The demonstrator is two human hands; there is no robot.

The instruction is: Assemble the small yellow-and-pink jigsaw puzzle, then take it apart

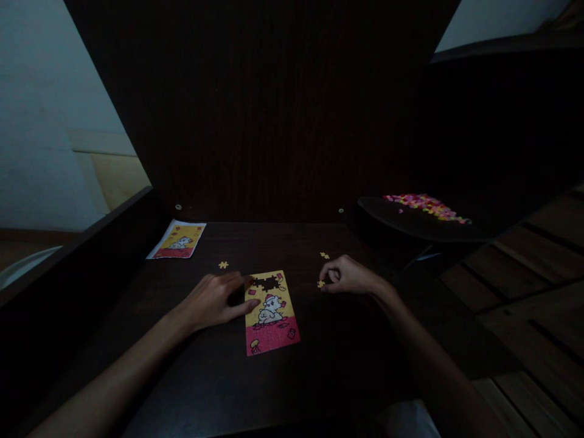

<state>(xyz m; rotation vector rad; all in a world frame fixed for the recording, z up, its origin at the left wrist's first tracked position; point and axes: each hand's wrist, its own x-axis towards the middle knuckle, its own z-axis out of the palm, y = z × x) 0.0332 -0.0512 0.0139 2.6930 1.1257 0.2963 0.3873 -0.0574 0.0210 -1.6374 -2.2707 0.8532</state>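
Observation:
A yellow and red jigsaw puzzle (pixel 269 325) with a white cartoon animal in a hat lies on the dark table, with a dark gap near its top edge. My left hand (pixel 219 299) rests at its left side, fingers and thumb apart and touching that edge. To the right of the puzzle, my right hand (pixel 347 275) pinches a small yellow puzzle piece (pixel 321 284) at its fingertips, low over the tabletop. One loose yellow piece (pixel 324 255) lies just beyond the right hand. Another yellow piece (pixel 223 265) lies beyond the left hand.
A paper with the same picture (pixel 179 239) lies at the back left. On a dark curved shelf (pixel 378 210) at the right sits a spread of small pink, red and yellow bits (pixel 426 205). A tall dark panel (pixel 264 109) stands behind the table (pixel 205 389).

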